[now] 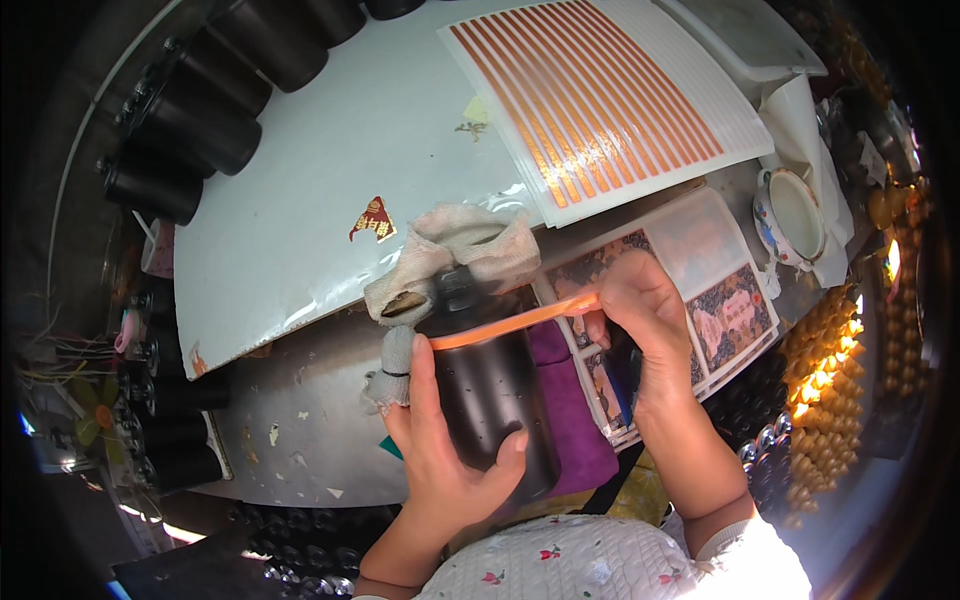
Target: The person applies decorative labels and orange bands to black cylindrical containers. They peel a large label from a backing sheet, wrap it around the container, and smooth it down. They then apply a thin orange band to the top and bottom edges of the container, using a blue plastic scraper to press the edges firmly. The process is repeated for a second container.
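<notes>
A black bottle [485, 400] with a matte body stands tilted before me, its neck end pointing away. My left hand [450, 460] cradles its left side, thumb on the front. A grey cloth cover [397, 352] wraps one left finger. Across the bottle's shoulder runs an orange adhesive strip [520, 321]; my left index fingertip touches its left end. The right end is pinched in my right hand [640, 310], where the strip stands off the bottle. A crumpled off-white cloth [470, 245] lies around the neck end. Purple cloth [575, 420] sits just right of the bottle.
Beyond my hands lies a white board [300, 170], with a sheet of orange strips [590, 90] at its far right. Several black bottles [195, 115] line the left. Printed sheets in plastic [735, 315] lie at right, near a flowered white cup [790, 215].
</notes>
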A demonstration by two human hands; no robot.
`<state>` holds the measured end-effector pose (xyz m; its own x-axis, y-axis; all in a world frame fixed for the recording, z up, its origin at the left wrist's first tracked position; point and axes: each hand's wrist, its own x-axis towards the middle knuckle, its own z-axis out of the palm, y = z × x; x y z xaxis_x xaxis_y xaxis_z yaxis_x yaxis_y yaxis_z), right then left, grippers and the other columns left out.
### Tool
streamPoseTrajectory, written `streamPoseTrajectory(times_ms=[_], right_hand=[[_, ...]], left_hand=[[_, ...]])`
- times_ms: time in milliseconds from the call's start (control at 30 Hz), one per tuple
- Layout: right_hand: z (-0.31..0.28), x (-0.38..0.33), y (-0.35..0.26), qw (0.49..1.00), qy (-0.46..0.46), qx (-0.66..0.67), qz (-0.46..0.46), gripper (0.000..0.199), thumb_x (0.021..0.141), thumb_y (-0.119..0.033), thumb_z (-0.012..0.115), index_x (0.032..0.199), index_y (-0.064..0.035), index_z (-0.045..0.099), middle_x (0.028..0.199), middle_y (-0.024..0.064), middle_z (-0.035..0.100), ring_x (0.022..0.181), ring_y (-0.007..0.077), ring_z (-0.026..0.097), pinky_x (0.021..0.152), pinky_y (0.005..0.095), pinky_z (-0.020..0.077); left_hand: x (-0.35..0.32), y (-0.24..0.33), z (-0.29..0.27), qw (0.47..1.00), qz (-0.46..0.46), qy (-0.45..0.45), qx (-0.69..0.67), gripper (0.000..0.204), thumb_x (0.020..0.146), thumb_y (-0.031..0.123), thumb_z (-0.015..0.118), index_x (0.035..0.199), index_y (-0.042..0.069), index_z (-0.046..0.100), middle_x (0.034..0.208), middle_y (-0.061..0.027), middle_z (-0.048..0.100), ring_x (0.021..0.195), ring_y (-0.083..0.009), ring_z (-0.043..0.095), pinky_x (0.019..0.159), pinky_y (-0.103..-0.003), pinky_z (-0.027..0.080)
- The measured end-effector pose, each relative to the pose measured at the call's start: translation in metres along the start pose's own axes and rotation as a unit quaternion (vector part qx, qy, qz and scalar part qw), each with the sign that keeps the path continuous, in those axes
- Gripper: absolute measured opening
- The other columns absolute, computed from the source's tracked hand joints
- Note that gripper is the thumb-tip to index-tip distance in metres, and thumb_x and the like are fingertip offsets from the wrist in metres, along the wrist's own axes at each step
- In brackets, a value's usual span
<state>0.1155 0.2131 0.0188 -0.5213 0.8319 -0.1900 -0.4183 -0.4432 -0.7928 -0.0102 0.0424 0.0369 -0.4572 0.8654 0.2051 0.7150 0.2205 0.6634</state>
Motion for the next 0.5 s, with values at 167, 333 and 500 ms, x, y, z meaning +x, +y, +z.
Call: streamPoseTrajectory(times_ms=[167,333,500], right_hand=[[-0.003,0.001,0.005,0.999,-0.001,0.007,0.032,0.012,0.096,-0.012,0.066,0.101,-0.0067,0.057,0.087,0.0065,0.072,0.070,0.0070,0.058,0.062,0.0199,0.0396],[0.004,-0.001,0.002,0.997,-0.019,0.046,0.063,0.017,0.099,-0.015,0.063,0.111,-0.0057,0.057,0.091,0.0062,0.072,0.075,0.0062,0.059,0.063,0.0193,0.0396],[0.013,0.000,0.013,0.999,-0.013,0.023,0.044,0.027,0.097,-0.010,0.065,0.121,-0.0029,0.055,0.094,0.0040,0.070,0.083,0.0052,0.060,0.067,0.0180,0.0413]], left_hand=[[0.006,0.011,-0.004,0.987,0.093,-0.006,0.131,0.082,0.086,0.027,0.067,0.153,-0.006,0.035,0.146,-0.0270,0.044,0.135,-0.0513,0.037,0.117,-0.066,0.016],[0.017,0.055,-0.003,0.955,0.098,-0.079,0.267,0.068,0.079,0.008,0.057,0.145,-0.004,0.050,0.128,-0.0238,0.060,0.145,-0.0570,0.026,0.113,-0.076,-0.005],[0.013,0.051,0.006,0.956,0.110,-0.072,0.262,0.071,0.085,0.020,0.066,0.148,-0.004,0.045,0.139,-0.0283,0.049,0.148,-0.0539,0.021,0.112,-0.075,-0.010]])
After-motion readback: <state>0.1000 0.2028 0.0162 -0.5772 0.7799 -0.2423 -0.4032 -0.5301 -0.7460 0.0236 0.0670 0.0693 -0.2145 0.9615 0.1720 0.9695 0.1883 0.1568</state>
